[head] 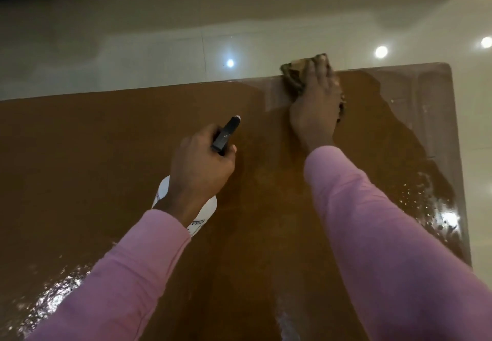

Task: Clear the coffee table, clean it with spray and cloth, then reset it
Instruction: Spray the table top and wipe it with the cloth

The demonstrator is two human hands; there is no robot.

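Observation:
The brown coffee table (106, 154) fills the view, with wet spray droplets at its right and lower left. My right hand (316, 103) lies flat on a brownish cloth (291, 74) and presses it onto the tabletop at the far edge. My left hand (202, 167) grips a white spray bottle (207, 207) by its neck, above the middle of the table. The bottle's black nozzle (229, 133) points away from me. Both arms wear pink sleeves.
Glossy cream floor tiles (159, 47) lie beyond the table's far edge and to its right, reflecting ceiling lights. The table's right edge (458, 154) runs down the right side. A dark surface shows at the top left.

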